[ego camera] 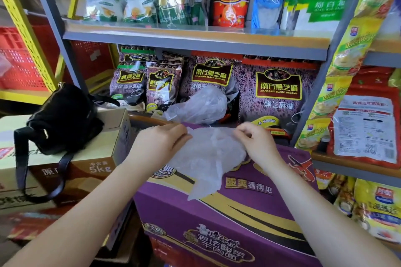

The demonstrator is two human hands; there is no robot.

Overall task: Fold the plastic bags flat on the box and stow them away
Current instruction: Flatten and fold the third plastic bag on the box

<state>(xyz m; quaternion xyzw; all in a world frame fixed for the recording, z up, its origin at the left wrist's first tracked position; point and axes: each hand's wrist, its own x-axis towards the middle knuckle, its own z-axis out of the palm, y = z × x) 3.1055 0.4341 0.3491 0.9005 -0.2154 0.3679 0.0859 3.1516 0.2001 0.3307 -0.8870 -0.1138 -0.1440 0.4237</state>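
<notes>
your left hand (157, 145) pinches the far left corner of a thin translucent plastic bag (208, 158), thumb and fingers closed on the film. your right hand (257, 143) does the same at the far right corner, fingertips curled and nipped onto the edge. between them the far edge of the bag is drawn fairly taut, lifted just off the surface.

the rest of the bag lies spread over the top of the purple box (249, 208), wrinkled but mostly laid out, with one loose tail trailing toward you across the printed lid. no crisp fold line shows in it, so by my reading this bag is at the smoothing stage or the very first fold; it is not yet a flat packet.

beyond your hands, a second plastic bag (199, 105) sits crumpled and puffed on the lower shelf (217, 44), in front of the black sesame packets (278, 91). it looks untouched, so it remains to be folded too.

no folded bags are visible anywhere, and where they get stowed i cannot tell. judging from this, you are early: flatten and fold the one in hand, then the crumpled one, then put both away.

to your left, a black shoulder bag (63, 119) rests on a cardboard carton (104, 154), clear of your work.
</notes>
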